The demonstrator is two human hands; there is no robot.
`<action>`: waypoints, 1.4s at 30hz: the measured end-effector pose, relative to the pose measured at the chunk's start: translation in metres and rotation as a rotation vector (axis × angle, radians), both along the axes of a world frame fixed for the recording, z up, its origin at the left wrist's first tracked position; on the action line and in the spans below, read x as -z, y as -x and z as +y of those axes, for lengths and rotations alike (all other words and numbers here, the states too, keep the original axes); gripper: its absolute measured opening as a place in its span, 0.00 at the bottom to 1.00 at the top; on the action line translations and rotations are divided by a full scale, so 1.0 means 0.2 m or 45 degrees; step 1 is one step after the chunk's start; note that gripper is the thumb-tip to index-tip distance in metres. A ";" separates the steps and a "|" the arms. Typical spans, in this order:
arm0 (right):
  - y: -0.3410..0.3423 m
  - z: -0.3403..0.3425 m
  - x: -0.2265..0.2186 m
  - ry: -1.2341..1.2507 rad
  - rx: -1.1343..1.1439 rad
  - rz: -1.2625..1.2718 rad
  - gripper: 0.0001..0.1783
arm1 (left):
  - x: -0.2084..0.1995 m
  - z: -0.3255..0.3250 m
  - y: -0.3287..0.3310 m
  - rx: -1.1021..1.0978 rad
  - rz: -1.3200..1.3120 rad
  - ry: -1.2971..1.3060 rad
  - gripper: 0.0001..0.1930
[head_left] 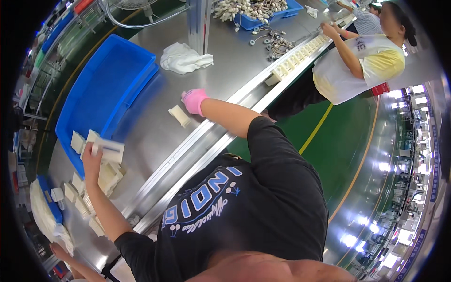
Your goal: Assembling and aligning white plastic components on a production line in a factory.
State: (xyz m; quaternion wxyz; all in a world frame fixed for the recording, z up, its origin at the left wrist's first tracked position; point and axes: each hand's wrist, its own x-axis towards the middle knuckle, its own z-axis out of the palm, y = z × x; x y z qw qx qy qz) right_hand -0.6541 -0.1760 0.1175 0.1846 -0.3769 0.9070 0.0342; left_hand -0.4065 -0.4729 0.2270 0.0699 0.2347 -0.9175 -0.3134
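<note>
Steel bench point(225, 75) fills our frame: our left hand point(91, 157) grips a white box point(109, 151) at centre left, our pink-gloved right hand point(193, 101) rests, closure unclear, beside a small cream block point(179, 115) that might get knocked off.

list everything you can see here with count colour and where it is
steel worktable: one, silver, across the upper left
large bin: one, blue, on the table's left
small blocks: about a dozen, cream, loose below the large bin
single block: one, cream, on the table by the right hand
cloth: one, white, crumpled mid-table
row of blocks: count unclear, cream, along the table's edge rail
parts bin: one, blue, top, heaped with pale corded pieces
fan: one, grey, top left
co-worker: one, white and yellow top, upper right
floor: green with a yellow line
left hand: bare, holds a white block
right hand: pink glove, beside the single block
</note>
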 end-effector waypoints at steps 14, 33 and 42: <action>-0.17 0.13 -0.47 0.917 0.182 -1.449 0.14 | 0.37 0.77 0.42 -0.299 0.404 -1.109 0.10; -0.48 -0.05 -0.33 1.513 -0.169 -0.206 0.23 | 0.35 0.92 0.40 -0.008 0.775 -1.448 0.16; -0.48 -0.05 -0.35 1.570 -0.178 -0.088 0.21 | 0.32 0.92 0.42 -0.069 0.788 -1.319 0.17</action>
